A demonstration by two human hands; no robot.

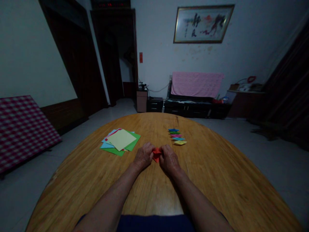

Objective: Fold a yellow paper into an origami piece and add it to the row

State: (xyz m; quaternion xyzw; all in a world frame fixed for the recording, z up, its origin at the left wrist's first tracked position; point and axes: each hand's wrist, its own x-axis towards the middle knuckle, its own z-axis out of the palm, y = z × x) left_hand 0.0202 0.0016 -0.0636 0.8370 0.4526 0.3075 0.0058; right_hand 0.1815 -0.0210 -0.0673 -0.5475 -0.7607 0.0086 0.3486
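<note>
From my remote feed, a wooden oval counter carries a loose stack of square coloured paper sheets, pale yellow on top, with a short row of small folded paper pieces in blue, green, pink and yellow nearby. Beyond, a pink cloth drapes over dark low furniture, beneath a framed ink painting. A red-and-white checked panel tilts at left.

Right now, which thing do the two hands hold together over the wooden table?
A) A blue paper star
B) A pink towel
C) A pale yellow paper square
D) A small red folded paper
D. The left hand and right hand meet on the small red folded paper, while the pale yellow paper square lies apart on the stack.
</note>
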